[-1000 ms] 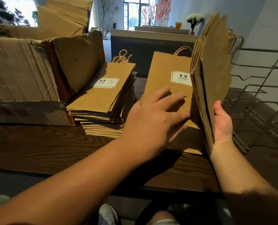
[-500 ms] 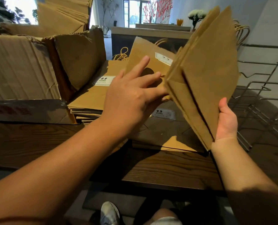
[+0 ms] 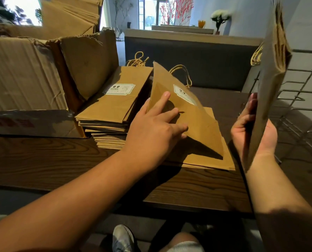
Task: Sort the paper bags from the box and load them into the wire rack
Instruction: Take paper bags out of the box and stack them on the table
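Note:
My left hand (image 3: 159, 122) pinches one flat brown paper bag (image 3: 193, 113) with a white label and lifts its left edge off a low pile of bags (image 3: 230, 160) on the wooden table (image 3: 188, 190). My right hand (image 3: 253, 131) grips the bottom of an upright bundle of several folded bags (image 3: 271, 70), held on edge at the right. Left of my left hand lies a taller stack of labelled bags (image 3: 113, 110). The open cardboard box (image 3: 24, 75) sits at the far left. The wire rack (image 3: 301, 110) stands at the right, behind the bundle.
More flattened bags stick up out of the box at top left (image 3: 69, 17). A dark bench back (image 3: 197, 59) runs behind the table. My knee and a white shoe (image 3: 123, 239) show below the table's front edge.
The bundle in my right hand swung up and to the right, now nearly vertical. My left hand came down with the single labelled bag, closer to the low pile on the table.

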